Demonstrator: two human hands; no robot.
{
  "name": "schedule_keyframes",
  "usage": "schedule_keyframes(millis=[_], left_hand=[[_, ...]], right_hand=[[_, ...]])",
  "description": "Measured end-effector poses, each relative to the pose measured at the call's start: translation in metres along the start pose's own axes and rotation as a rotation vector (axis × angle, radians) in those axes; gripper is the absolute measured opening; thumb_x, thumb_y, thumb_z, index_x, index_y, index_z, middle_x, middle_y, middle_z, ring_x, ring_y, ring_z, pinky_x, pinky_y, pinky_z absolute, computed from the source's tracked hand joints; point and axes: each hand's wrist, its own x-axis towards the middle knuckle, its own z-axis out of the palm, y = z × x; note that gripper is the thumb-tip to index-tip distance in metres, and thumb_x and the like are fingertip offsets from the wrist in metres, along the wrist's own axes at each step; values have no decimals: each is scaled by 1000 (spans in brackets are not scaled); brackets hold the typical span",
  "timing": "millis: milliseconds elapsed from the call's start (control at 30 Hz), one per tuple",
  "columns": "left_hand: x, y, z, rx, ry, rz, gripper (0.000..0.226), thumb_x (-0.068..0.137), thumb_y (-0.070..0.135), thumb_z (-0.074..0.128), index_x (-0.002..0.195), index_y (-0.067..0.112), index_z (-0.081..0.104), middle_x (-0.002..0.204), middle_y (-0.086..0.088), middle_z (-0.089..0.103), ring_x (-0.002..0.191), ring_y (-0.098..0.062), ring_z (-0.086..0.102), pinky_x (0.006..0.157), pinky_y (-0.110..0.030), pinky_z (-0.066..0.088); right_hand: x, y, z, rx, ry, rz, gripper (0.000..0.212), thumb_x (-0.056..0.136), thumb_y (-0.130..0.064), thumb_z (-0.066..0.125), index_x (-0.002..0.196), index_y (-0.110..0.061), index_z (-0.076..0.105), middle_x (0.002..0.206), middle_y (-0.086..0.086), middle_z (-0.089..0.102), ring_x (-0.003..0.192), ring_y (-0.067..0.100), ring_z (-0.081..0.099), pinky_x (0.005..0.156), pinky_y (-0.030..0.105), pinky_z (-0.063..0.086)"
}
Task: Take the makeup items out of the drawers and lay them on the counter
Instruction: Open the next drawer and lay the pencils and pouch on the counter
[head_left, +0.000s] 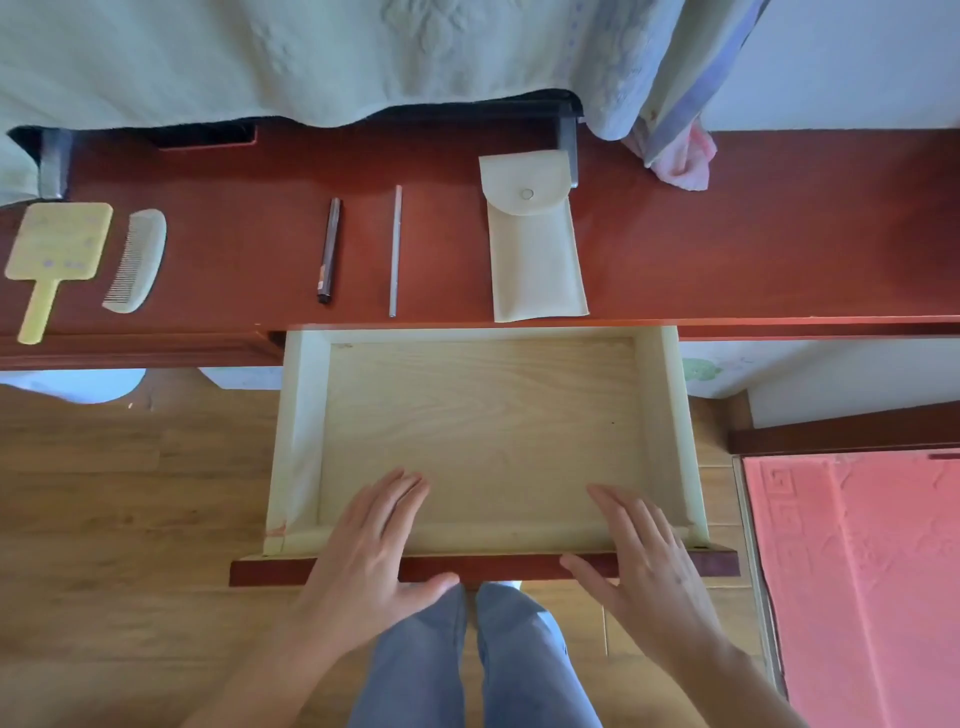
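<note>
Both flat hands, left hand (363, 551) and right hand (644, 566), rest fingers spread on the pale plywood drawer (483, 415); nothing gripped.

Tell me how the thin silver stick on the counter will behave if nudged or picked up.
The silver stick looks round and slender, so a sideways nudge would probably roll it toward the dark pen or the pouch. It looks straight and rigid, likely light. Lying flat on the glossy counter, it may be hard to pinch.
</note>
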Motion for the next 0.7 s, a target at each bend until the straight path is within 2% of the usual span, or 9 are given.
schedule_keyframes(millis=[100, 233, 367, 467, 567, 700], left_hand=[[-20, -2, 16, 85, 6, -37, 96, 72, 71, 53, 137, 2, 41, 139, -11, 45, 135, -28, 33, 109, -46, 26], [-19, -3, 25, 156, 80, -116, 101, 71, 70, 53, 139, -2, 32, 143, -16, 39, 138, -32, 27, 111, -52, 26], [-9, -3, 23, 133, 171, -153, 115, 62, 67, 67, 142, -4, 24, 147, -21, 34, 141, -35, 21, 110, -54, 25], [8, -8, 15, 104, 209, -180, 117, 61, 68, 63, 142, -6, 21, 148, -23, 30, 141, -36, 19, 110, -54, 23], [32, -14, 7, 79, 244, -180, 112, 66, 67, 57, 142, -7, 22, 148, -25, 29, 140, -38, 19, 111, -52, 21], [67, -21, -5, 91, 279, -189, 112, 65, 55, 72, 143, -7, 21, 149, -25, 28, 141, -38, 18, 114, -50, 20]], right_hand=[[-17, 5, 15, -114, -11, 13, 83, 84, -73, 28, 133, -8, 45, 131, 5, 55, 124, 19, 42, 101, 33, 33], [-17, 5, 29, -197, 36, 17, 83, 85, -71, 30, 134, -6, 41, 133, 9, 55, 130, 21, 38, 103, 38, 33], [-6, 3, 31, -204, 137, 47, 89, 83, -73, 32, 136, -2, 38, 135, 13, 53, 133, 23, 35, 105, 38, 32], [14, 4, 27, -171, 196, 59, 95, 81, -75, 32, 138, 0, 35, 139, 15, 48, 135, 25, 33, 107, 36, 30], [42, 9, 23, -147, 242, 53, 98, 77, -72, 43, 140, 1, 30, 143, 18, 42, 137, 26, 29, 110, 36, 26], [82, 15, 19, -163, 290, 46, 106, 68, -61, 65, 142, 3, 25, 148, 19, 34, 141, 28, 23, 115, 42, 23]])
